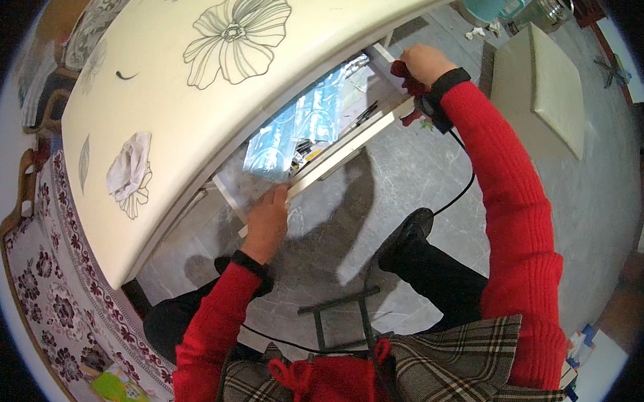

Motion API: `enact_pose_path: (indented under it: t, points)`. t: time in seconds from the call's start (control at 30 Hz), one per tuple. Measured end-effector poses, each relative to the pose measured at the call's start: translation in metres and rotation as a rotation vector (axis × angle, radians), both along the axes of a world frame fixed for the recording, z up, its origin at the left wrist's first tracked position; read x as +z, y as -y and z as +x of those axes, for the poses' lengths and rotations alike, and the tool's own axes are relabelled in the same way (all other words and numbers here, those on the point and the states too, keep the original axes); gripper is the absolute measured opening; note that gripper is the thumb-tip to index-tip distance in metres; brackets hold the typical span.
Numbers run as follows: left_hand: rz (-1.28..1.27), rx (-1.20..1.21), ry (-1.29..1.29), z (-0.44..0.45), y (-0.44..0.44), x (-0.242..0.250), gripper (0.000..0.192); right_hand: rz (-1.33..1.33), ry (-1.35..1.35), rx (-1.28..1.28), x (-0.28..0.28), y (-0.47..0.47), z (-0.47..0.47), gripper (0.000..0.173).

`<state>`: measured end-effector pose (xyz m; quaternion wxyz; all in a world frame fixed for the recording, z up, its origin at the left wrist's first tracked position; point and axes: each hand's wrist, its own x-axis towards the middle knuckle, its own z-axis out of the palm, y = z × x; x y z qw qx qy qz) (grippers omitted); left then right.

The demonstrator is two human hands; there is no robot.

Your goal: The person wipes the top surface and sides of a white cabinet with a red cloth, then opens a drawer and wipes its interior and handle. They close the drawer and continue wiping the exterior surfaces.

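A pulled-out drawer [352,136] stands below the table edge, in front of me. My left hand [267,220] is on the left end of its front panel, the fingers lying over the top edge. Beside those fingertips, in the drawer, lie blue face masks [273,144] in clear plastic wrapping. Pens and small items [308,150] are partly covered by them. My right hand [426,63] is closed around a dark red, soft-looking item [407,77] at the drawer's right end. Some red and a bit of green show below that wrist; its exact kind is unclear.
A cream table [158,99] with printed flowers overhangs the drawer; a crumpled tissue [129,166] lies on it. Right of my arm stands a pale stool [540,92]. Behind it are a turquoise pitcher [488,7] and a glass jug [545,13]. A black cable [461,194] hangs from my right wrist.
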<state>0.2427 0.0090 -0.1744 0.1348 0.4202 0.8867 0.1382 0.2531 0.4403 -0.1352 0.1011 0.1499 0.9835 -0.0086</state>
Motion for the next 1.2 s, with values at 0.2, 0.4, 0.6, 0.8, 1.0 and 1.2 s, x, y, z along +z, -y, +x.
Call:
enact_pose_path:
  t: [0.2, 0.4, 0.6, 0.8, 1.0, 1.2]
  points:
    - [0.128, -0.011, -0.021, 0.002, 0.004, -0.006, 0.031, 0.211, 0.086, -0.081, -0.021, -0.010, -0.010, 0.031]
    - [0.030, 0.013, -0.130, 0.005, 0.000, 0.000, 0.034, -0.012, 0.140, 0.046, 0.005, 0.019, -0.005, 0.021]
    - [0.058, 0.040, -0.192, 0.009, 0.001, 0.000, 0.033, -0.144, 0.053, 0.217, 0.044, 0.117, 0.016, 0.032]
    - [0.122, 0.035, -0.264, 0.008, 0.002, -0.008, 0.024, -0.827, -0.192, 0.311, 0.081, 0.218, 0.052, 0.030]
    - [0.485, -0.055, 0.137, -0.003, 0.009, -0.008, 0.026, -0.941, -0.277, -0.088, 0.040, 0.288, 0.086, 0.030]
    - [0.160, -0.044, 0.088, -0.012, 0.007, -0.007, 0.036, -1.129, -0.621, -0.693, -0.035, 0.313, 0.122, 0.026]
